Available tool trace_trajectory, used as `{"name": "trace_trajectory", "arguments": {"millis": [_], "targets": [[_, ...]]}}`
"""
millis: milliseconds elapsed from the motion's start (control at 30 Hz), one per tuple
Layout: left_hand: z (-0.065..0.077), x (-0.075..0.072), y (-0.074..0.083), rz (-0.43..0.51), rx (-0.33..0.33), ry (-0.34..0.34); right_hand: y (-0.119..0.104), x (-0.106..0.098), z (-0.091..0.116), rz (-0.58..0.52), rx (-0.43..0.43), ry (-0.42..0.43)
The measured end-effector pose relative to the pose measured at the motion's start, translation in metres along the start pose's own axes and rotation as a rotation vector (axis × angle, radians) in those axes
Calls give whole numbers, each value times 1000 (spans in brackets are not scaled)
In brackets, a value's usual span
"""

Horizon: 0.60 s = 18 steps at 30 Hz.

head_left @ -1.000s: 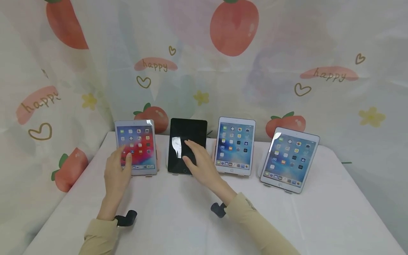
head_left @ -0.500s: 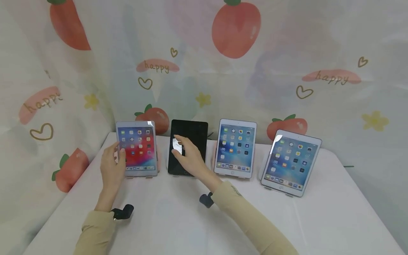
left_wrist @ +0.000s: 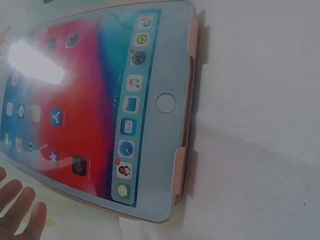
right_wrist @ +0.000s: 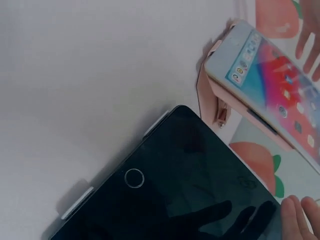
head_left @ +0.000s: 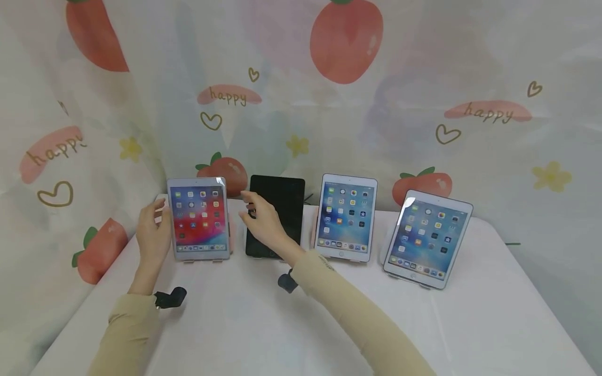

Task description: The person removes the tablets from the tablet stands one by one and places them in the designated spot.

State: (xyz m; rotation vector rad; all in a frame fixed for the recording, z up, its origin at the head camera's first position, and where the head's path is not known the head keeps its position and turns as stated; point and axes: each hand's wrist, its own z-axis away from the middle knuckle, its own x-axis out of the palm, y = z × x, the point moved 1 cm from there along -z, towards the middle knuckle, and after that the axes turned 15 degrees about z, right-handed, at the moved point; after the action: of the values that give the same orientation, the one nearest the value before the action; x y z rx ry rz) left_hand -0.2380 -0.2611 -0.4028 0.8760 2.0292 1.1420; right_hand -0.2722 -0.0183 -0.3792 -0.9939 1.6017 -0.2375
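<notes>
My left hand (head_left: pixel 153 230) is beside the left edge of a white tablet (head_left: pixel 199 219) whose lit screen shows app icons on a red and blue background. In the left wrist view its fingers (left_wrist: pixel 34 220) are spread, with no contact visible. My right hand (head_left: pixel 264 222) passes in front of a black tablet (head_left: pixel 287 203) with a dark screen. Its fingertips reach the black tablet's left side, and the right wrist view shows their reflection in the glass. Whether they touch it I cannot tell. Both tablets lean back on stands, a pink stand (right_wrist: pixel 225 95) under the white one.
Two more white tablets with blue lit screens, a middle tablet (head_left: pixel 346 219) and a tilted far-right tablet (head_left: pixel 428 240), lean on stands to the right. A white cloth covers the table (head_left: pixel 263 324). A fruit-printed curtain (head_left: pixel 404 62) hangs behind.
My left hand has moved left, from in front of the white tablet to beside its edge. My right hand has moved left across the black tablet. The tablets stay in place.
</notes>
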Motion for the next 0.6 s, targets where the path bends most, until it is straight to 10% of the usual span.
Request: {"name": "trace_trajectory", "arguments": {"millis": [600], "targets": [[-27,-8,-11,72,-188,-49,-16,26,-27,-15,100,-17]]}}
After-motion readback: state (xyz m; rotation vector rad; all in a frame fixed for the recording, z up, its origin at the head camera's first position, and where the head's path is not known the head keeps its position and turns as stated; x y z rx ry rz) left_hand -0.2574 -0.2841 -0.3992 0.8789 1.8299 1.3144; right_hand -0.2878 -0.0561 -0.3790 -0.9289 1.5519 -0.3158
